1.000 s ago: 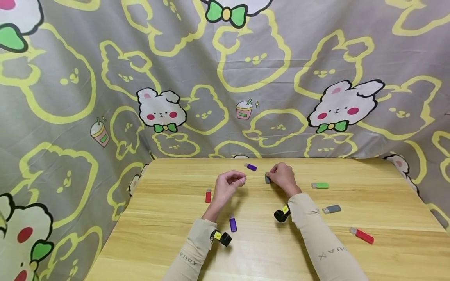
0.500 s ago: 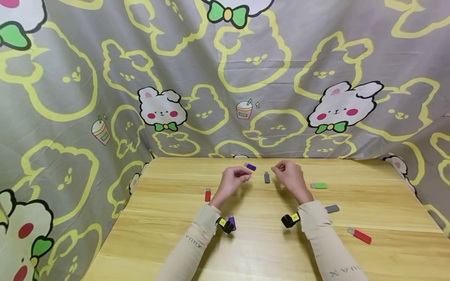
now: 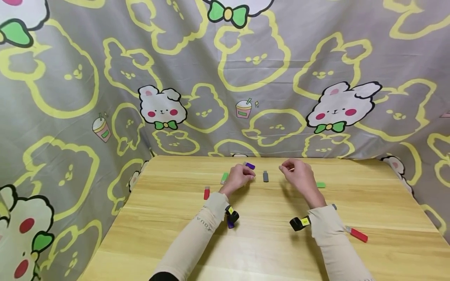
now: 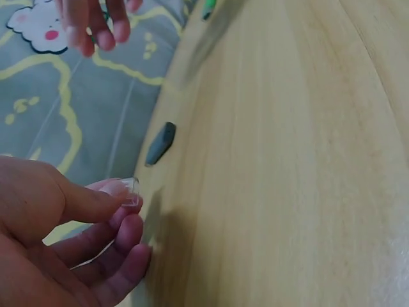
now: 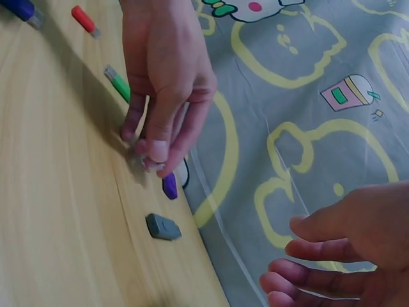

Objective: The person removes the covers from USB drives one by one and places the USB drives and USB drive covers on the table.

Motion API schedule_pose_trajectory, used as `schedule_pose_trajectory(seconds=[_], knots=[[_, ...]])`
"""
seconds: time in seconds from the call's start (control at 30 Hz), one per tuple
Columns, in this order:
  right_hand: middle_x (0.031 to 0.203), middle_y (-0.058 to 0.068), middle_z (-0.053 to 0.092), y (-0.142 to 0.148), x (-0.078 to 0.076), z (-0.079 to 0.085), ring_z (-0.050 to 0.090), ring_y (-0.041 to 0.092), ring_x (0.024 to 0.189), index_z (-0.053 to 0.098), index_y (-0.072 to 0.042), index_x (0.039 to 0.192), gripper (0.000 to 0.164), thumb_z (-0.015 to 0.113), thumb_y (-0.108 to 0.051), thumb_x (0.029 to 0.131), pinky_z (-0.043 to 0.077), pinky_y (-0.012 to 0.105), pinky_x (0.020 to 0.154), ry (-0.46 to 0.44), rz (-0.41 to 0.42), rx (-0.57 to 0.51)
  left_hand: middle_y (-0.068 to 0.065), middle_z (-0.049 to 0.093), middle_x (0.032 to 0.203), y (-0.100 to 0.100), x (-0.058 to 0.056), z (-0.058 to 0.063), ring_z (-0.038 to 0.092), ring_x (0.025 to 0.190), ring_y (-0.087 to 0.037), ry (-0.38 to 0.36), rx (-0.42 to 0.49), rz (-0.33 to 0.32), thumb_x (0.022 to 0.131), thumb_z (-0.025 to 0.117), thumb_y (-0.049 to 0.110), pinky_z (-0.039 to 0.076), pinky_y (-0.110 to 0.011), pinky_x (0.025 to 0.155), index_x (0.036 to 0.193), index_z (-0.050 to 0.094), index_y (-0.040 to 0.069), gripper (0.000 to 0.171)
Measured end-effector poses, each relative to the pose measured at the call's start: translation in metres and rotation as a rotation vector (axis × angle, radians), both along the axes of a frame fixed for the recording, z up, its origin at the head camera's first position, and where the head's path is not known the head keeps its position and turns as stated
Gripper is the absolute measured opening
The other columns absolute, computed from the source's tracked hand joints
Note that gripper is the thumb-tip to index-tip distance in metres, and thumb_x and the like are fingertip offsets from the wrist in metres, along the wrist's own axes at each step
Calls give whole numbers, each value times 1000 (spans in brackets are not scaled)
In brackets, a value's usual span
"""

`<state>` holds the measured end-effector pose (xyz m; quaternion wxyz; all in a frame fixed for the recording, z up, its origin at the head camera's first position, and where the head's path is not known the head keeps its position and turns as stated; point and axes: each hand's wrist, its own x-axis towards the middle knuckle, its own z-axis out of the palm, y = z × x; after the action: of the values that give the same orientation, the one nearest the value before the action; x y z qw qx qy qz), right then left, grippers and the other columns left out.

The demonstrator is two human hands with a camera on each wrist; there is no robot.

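Note:
My left hand [image 3: 237, 178] pinches a small clear plastic cap [image 4: 131, 190] between thumb and fingertips, just above the tabletop. Right of it lies a grey USB stick [image 3: 265, 177], its narrower end pointing to the back of the table. On the other side of that stick, my right hand [image 3: 300, 177] hovers with loosely bent fingers and nothing in them; in the right wrist view its thumb and fingers are apart. A purple USB stick [image 3: 250, 166] lies behind the left fingertips. Near the left wrist is a green USB stick [image 3: 224, 178].
Farther left lies a red USB stick [image 3: 206, 193]. Another purple stick [image 3: 230, 224] is mostly hidden under the left wrist camera. By the right arm are a green stick [image 3: 320, 185], a partly covered grey one [image 3: 334, 207] and a red one [image 3: 358, 235]. A patterned curtain [image 3: 274, 128] borders the table.
My right hand has let go of the grey stick and moved right, leaving it lying on the table. My left hand has shifted right and away from me, uncovering the green stick beside it.

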<state>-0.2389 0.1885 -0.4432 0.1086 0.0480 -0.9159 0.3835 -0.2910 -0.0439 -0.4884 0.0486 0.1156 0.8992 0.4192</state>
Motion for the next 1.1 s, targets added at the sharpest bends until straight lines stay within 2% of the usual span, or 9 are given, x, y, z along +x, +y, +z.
schedule_pose_trajectory(seconds=[0.07,0.23,0.33,0.57,0.7,0.83,0.93,1.1], knots=[[97,16,73,4,2,0,70,36,91,73,0,102,18,67,-17,99,55,52,81,-5,0,6,-1,77,96,0,-1,-1,64,84,-12,-3,-17,0,93,76,7,50,-22,69,92,82,9,6],[99,18,74,15,6,4,69,38,94,72,1,104,21,66,-19,100,54,52,80,-29,5,34,-1,77,96,5,-4,-1,67,97,-18,38,-73,-22,93,77,9,53,-26,81,93,82,10,5],[98,18,73,23,7,5,68,38,95,71,2,105,23,66,-19,100,53,52,80,-46,11,47,-3,77,94,7,-5,0,68,97,-20,63,-109,-49,93,77,8,54,-28,84,93,83,9,6],[101,19,73,42,9,3,68,39,97,71,3,107,24,64,-19,100,52,53,81,-88,14,84,-3,76,88,11,-3,-2,67,88,-17,107,-157,-67,91,76,4,54,-26,78,90,81,6,5],[105,21,72,53,11,6,67,40,98,69,4,110,27,62,-20,102,51,53,80,-110,12,109,-1,74,85,12,-5,-4,64,81,-14,101,-151,-69,91,76,5,53,-24,72,89,80,6,4],[107,24,71,64,11,8,67,41,97,68,6,114,27,58,-16,101,52,54,78,-122,26,142,-2,73,89,9,-6,-5,63,83,-14,107,-129,-59,93,73,7,53,-25,73,92,79,6,6],[108,27,70,72,10,7,66,44,97,68,6,115,25,58,-9,98,52,55,77,-136,49,177,-4,74,95,4,-5,-4,64,85,-14,115,-99,-41,97,71,9,53,-25,74,99,78,5,9],[109,31,68,83,6,1,63,48,103,68,8,114,28,56,3,89,52,58,80,-174,111,239,-4,73,97,-6,0,4,61,79,-13,98,-24,-13,101,67,13,52,-24,66,107,77,6,14]])
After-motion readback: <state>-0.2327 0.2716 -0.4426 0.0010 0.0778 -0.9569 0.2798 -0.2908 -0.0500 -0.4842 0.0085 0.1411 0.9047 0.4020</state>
